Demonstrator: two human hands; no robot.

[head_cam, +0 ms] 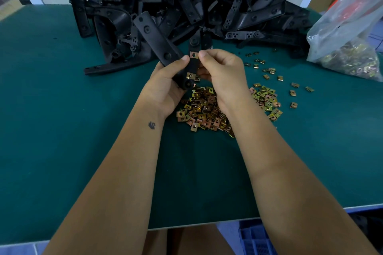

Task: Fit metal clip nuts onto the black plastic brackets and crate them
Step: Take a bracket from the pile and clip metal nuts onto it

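A green table (62,130) carries a big heap of black brackets (186,2) at the back and a clear bag (348,33) at the right edge. Nearer lies a pile of clip nuts (205,109). Above it, the left hand (165,85) grips one bracket (157,41), while the right hand (223,72) pinches a single clip nut (194,54) on the bracket's tab.

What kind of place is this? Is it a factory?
Probably, yes: a small factory assembly bench. There is a big heap of black plastic brackets on a green work mat, a pile of metal clip nuts, and a bag of more clips. Both hands hold one bracket.
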